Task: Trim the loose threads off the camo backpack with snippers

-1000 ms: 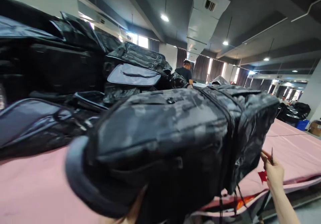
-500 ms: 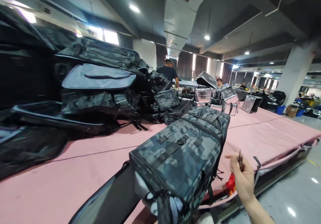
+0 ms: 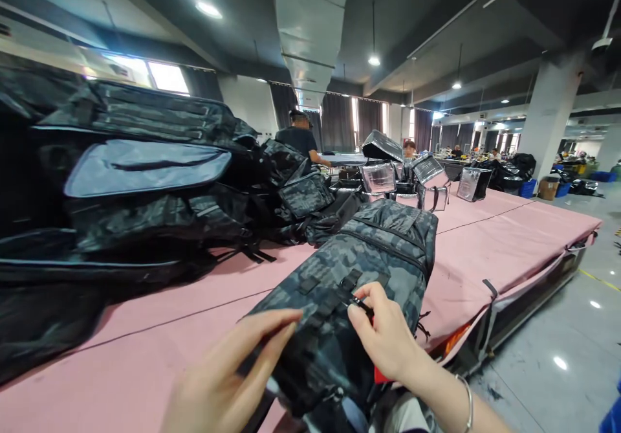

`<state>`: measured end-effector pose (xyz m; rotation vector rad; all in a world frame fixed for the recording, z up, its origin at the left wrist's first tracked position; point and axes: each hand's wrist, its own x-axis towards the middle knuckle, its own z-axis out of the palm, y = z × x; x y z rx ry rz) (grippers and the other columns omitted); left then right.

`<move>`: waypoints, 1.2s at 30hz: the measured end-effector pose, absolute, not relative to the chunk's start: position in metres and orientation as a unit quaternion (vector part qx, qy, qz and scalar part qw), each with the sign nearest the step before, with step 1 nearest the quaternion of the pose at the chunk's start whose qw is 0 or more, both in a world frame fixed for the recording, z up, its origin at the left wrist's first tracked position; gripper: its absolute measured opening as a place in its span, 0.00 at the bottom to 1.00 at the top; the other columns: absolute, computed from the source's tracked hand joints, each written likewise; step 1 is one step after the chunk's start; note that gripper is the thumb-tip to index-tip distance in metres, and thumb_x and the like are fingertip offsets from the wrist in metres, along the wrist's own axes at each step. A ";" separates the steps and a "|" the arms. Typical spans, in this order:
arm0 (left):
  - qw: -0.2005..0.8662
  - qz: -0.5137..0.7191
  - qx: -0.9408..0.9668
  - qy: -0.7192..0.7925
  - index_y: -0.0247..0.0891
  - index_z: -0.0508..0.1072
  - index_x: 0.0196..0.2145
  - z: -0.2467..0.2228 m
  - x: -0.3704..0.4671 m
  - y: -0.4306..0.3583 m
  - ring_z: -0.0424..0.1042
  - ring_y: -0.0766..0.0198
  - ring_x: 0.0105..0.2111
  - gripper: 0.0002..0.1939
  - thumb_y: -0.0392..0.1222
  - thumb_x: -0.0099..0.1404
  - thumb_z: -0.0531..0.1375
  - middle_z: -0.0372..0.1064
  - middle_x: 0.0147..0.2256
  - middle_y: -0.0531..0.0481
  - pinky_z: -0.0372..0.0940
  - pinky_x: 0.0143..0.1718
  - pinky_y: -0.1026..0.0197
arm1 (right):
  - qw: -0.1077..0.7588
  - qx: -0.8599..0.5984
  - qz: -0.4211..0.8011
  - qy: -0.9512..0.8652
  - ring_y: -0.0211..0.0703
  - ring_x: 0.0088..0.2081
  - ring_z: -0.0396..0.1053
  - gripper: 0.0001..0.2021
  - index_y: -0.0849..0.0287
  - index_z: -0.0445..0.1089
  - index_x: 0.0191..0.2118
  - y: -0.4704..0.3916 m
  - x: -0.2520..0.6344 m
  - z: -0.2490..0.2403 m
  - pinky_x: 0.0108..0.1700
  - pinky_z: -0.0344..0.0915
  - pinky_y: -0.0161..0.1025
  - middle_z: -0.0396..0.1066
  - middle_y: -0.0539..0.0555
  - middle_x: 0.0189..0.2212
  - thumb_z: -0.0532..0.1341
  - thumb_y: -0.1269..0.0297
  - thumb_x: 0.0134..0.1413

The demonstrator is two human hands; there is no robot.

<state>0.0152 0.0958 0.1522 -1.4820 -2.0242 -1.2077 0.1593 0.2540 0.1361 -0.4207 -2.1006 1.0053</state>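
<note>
Dark bags (image 3: pixel 145 180) lie heaped on the pink table (image 3: pixel 485 239), silver-lined boxes (image 3: pixel 381 177) stand beyond them.

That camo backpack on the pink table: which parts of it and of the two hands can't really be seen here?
- Camo backpack, head view: its near end is covered by both hands and cut by the bottom edge.
- Right hand: the small dark thing pinched at its fingertips is too small to identify.
- Left hand: blurred, palm cut off below; its grip is unclear.

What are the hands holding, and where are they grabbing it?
Both are on the camouflage backpack. The right hand pinches the small black buckle on its front strap; the left hand presses its near edge.
</note>
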 end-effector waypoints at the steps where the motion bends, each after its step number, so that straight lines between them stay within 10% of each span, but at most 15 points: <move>1: 0.147 -0.431 -0.527 -0.718 0.44 0.76 0.37 0.161 0.012 0.107 0.76 0.61 0.36 0.20 0.60 0.61 0.55 0.77 0.36 0.52 0.71 0.39 0.65 | 0.388 -0.163 0.407 -0.810 0.39 0.25 0.60 0.08 0.57 0.62 0.40 0.254 0.160 0.133 0.29 0.53 0.36 0.60 0.45 0.21 0.52 0.60 0.58; 7: -0.025 -0.361 -0.563 -0.743 0.44 0.77 0.30 0.170 0.002 0.149 0.75 0.58 0.33 0.20 0.60 0.57 0.54 0.76 0.31 0.50 0.69 0.33 0.62 | 0.408 -0.153 0.479 -0.762 0.37 0.23 0.61 0.08 0.57 0.65 0.37 0.252 0.168 0.131 0.26 0.54 0.33 0.62 0.44 0.20 0.58 0.61 0.53; 14: 0.066 -0.182 -0.603 -0.774 0.44 0.71 0.22 0.174 0.010 0.149 0.71 0.59 0.28 0.12 0.46 0.56 0.50 0.71 0.25 0.51 0.60 0.26 0.62 | 0.404 -0.174 0.430 -0.789 0.38 0.23 0.65 0.08 0.57 0.64 0.37 0.246 0.171 0.125 0.26 0.56 0.33 0.66 0.46 0.21 0.57 0.59 0.55; 36: 0.103 -0.358 -0.579 -0.725 0.43 0.64 0.27 0.147 0.026 0.129 0.64 0.65 0.24 0.15 0.50 0.67 0.47 0.64 0.24 0.55 0.60 0.27 0.65 | 0.329 -0.141 0.283 -0.890 0.43 0.30 0.75 0.06 0.55 0.67 0.40 0.237 0.179 0.121 0.32 0.64 0.35 0.77 0.51 0.34 0.55 0.62 0.60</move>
